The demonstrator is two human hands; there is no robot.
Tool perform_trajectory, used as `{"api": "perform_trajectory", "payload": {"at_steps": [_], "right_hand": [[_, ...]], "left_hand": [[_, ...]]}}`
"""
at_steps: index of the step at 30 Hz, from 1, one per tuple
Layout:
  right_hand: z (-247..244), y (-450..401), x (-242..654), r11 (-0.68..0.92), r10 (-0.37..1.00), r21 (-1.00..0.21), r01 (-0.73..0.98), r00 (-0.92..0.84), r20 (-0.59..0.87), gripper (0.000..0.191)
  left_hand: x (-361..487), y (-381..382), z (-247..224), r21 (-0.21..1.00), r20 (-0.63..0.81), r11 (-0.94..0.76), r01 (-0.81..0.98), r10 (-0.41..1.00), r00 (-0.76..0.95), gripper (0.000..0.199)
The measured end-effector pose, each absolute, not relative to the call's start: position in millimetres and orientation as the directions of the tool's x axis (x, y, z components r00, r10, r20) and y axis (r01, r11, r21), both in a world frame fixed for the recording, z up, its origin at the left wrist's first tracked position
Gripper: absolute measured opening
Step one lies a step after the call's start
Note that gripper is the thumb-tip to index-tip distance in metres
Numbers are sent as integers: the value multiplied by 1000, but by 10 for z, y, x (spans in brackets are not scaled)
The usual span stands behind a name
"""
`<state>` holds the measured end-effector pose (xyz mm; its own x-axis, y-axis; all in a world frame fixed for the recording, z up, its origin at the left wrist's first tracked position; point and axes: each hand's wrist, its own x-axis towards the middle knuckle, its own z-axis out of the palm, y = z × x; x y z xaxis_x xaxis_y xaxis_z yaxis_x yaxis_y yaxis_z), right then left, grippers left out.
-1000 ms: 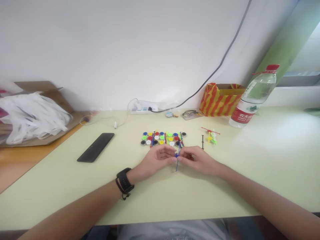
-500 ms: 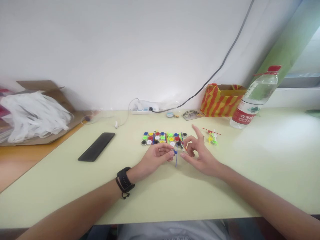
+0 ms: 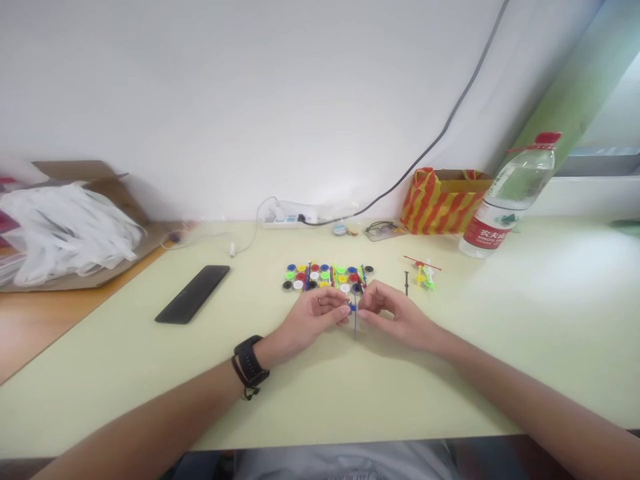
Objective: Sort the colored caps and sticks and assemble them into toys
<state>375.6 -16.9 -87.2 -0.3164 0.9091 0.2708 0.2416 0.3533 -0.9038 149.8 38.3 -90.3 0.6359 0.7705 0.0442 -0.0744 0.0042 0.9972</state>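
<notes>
A small blue plastic piece with a long thin blade (image 3: 355, 327) is pinched in the fingertips of my left hand (image 3: 320, 312). Just right of the blade, my right hand (image 3: 393, 312) has its thumb and fingers curled close together; whether anything small is between them is hidden. Behind both hands lie rows of round coloured pieces (image 3: 325, 275) with thin coloured sticks across them. A black stick (image 3: 407, 283) lies behind my right hand, and a group of red, yellow and green parts (image 3: 425, 275) lies farther right.
A black phone (image 3: 193, 294) lies at the left. A water bottle (image 3: 487, 230) and a striped bag (image 3: 440, 203) stand at the back right. A power strip (image 3: 289, 219) is by the wall, and a cardboard box (image 3: 75, 170) with white strips is far left.
My right hand's raised index finger has folded down, and the hand has closed in beside the blue blade. The black stick on the table now shows. My left hand has hardly moved.
</notes>
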Motion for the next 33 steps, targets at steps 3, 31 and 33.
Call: {"api": "perform_trajectory", "payload": {"at_steps": [3,31,33], "right_hand": [[-862,-174,3734,369,901,-896,247,-330,281,16],[-826,-155,3898,404,900,-823,400,-335,279,50],[-816,-167,3851,402,905,-839,368,-297,303,36]], "left_hand": [[1489,388,-922,997,42,8,-74,763,646,36],[1485,382,-877,998,35,3,-59,776,630,36],[1493,377,-875,998,38,0,-60,775,631,36]]}}
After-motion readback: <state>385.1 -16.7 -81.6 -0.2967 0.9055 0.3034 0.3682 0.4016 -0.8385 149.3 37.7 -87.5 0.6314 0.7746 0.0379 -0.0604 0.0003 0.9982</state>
